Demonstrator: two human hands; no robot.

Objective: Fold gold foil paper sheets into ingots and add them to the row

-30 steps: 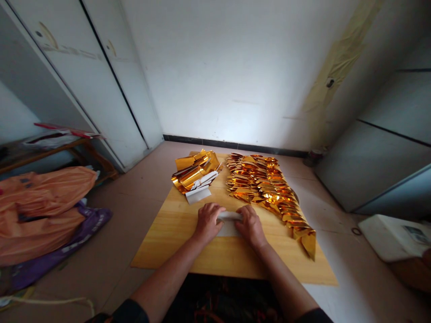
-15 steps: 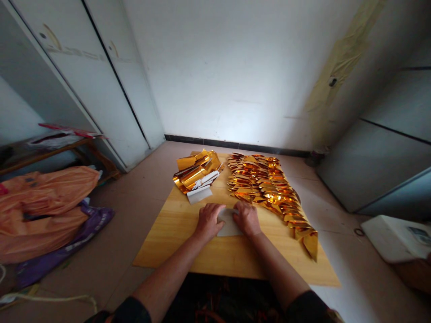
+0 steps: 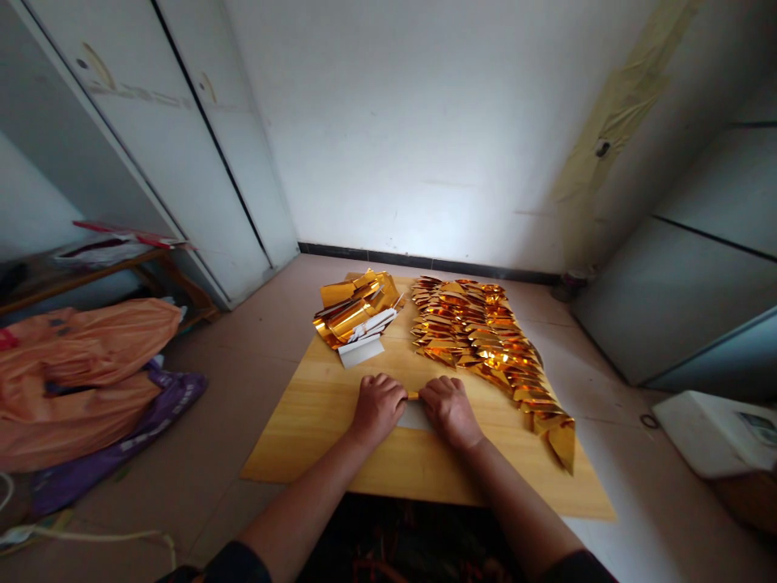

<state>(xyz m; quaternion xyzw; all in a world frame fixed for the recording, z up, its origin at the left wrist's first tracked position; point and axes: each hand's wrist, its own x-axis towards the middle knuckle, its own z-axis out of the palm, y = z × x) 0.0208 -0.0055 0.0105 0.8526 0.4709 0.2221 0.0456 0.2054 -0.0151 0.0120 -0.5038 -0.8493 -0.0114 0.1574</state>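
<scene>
Between my two hands, on a wooden board [image 3: 316, 437], lies a sheet of gold foil paper [image 3: 416, 417] with its pale back up. Its far edge is rolled or folded over toward me and shows a narrow gold strip. My left hand [image 3: 380, 405] is closed on the left end of that strip, and my right hand [image 3: 450, 409] is closed on the right end. Beyond my left hand sits a loose pile of gold paper sheets [image 3: 358, 312], some white side up. Rows of folded gold paper pieces [image 3: 486, 340] spread over the board's right side.
A grey-white cabinet [image 3: 182, 121] stands at the left, near an orange cloth or bag [image 3: 91, 348] and a purple bag [image 3: 139, 437]. To the right are a grey cabinet-like unit [image 3: 698, 283] and a white box [image 3: 716, 433]. A white wall [image 3: 413, 146] rises behind.
The paper's far edge has been turned over, so a gold strip now shows between my hands. My fingers have curled in, and both hands have come slightly nearer to me.
</scene>
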